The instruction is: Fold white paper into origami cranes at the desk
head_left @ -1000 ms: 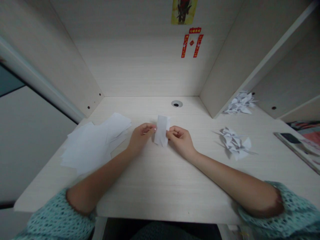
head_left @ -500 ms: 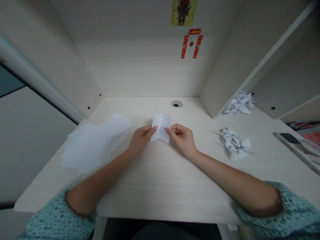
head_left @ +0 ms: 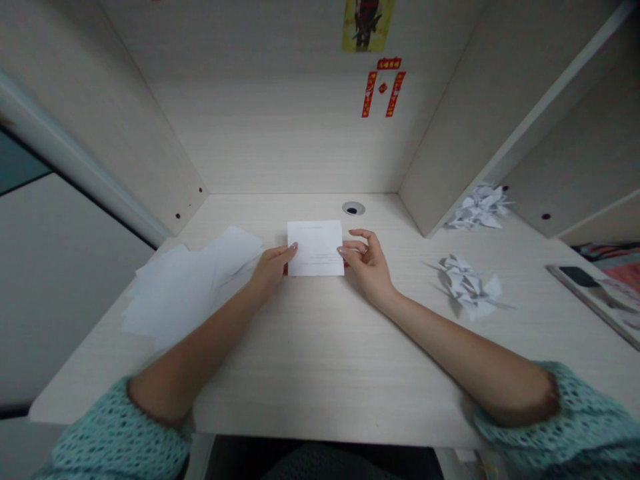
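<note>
A small white sheet of paper (head_left: 316, 248) is spread out flat between my two hands above the middle of the pale wooden desk (head_left: 320, 373). My left hand (head_left: 270, 269) pinches its left edge, thumb under and fingers on top. On the right edge, my right hand (head_left: 367, 262) pinches with thumb and forefinger while the other fingers curl above. Faint crease lines cross the sheet.
A loose pile of white sheets (head_left: 185, 283) lies at the left. Folded paper figures (head_left: 467, 285) sit at the right, more folded paper figures (head_left: 480, 205) in a side shelf. A phone on a book (head_left: 597, 290) lies far right. A cable hole (head_left: 353, 209) is behind the sheet.
The paper was folded into a narrow strip a second ago; my hands have drawn apart and opened it out into a flat rectangle.
</note>
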{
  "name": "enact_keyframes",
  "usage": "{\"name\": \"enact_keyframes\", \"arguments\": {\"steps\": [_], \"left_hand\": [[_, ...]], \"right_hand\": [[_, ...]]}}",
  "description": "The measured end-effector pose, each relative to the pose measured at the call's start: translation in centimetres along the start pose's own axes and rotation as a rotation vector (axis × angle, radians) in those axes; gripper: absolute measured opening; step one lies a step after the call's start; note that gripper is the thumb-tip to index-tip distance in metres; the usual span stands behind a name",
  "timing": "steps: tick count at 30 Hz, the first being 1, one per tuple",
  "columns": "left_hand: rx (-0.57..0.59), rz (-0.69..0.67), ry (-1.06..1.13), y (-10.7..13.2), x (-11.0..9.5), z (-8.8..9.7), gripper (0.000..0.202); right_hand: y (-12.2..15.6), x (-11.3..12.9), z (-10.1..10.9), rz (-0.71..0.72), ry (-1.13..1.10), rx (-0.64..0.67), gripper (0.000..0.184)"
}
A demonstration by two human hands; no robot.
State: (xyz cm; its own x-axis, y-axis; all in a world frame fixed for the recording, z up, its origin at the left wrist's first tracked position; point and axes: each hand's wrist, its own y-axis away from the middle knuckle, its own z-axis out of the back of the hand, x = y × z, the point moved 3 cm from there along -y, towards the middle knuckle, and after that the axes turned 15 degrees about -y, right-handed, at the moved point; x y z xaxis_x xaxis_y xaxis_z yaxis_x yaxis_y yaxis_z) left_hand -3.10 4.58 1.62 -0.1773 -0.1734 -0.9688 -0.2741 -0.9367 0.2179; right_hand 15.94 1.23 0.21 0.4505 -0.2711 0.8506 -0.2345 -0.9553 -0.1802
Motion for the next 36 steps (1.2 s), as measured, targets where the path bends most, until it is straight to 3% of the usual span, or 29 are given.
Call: {"name": "enact_keyframes", "arguments": {"steps": [4, 10, 17, 22, 27, 30, 32, 36], "left_hand": [[-0.012, 0.007, 0.04, -0.2, -0.1, 0.1, 0.03], [0.039, 0.041, 0.087, -0.2, -0.1, -0.3, 0.027], [0.045, 0.137, 0.175, -0.2, 0.2, -0.2, 0.019], [0.129, 0.152, 0.224, 0.0, 0.1, -0.5, 0.021], [0.194, 0.092, 0.218, 0.4, -0.2, -0.9, 0.029], [0.155, 0.079, 0.183, 0.5, -0.2, -1.1, 0.031], [0.108, 0.042, 0.11, 0.7, -0.4, -1.1, 0.045], [0.046, -0.16, -0.122, 1.4, -1.2, -1.3, 0.057]], "right_hand": [[0.2, 0.1, -0.4, -0.038, -0.032, 0.115, 0.022], [0.2, -0.5, -0.3, -0.173, -0.104, 0.181, 0.033], [0.6, -0.6, -0.9, -0.086, 0.063, 0.251, 0.03], [0.5, -0.7, -0.6, -0.077, 0.12, 0.166, 0.021], [0.1, -0.8, 0.1, -0.062, 0.119, -0.028, 0.034], [0.3, -0.6, -0.1, -0.074, 0.03, -0.073, 0.031], [0.6, -0.3, -0.4, -0.067, 0.013, -0.07, 0.032], [1.5, 0.4, -1.4, -0.039, 0.038, 0.002, 0.036]]}}
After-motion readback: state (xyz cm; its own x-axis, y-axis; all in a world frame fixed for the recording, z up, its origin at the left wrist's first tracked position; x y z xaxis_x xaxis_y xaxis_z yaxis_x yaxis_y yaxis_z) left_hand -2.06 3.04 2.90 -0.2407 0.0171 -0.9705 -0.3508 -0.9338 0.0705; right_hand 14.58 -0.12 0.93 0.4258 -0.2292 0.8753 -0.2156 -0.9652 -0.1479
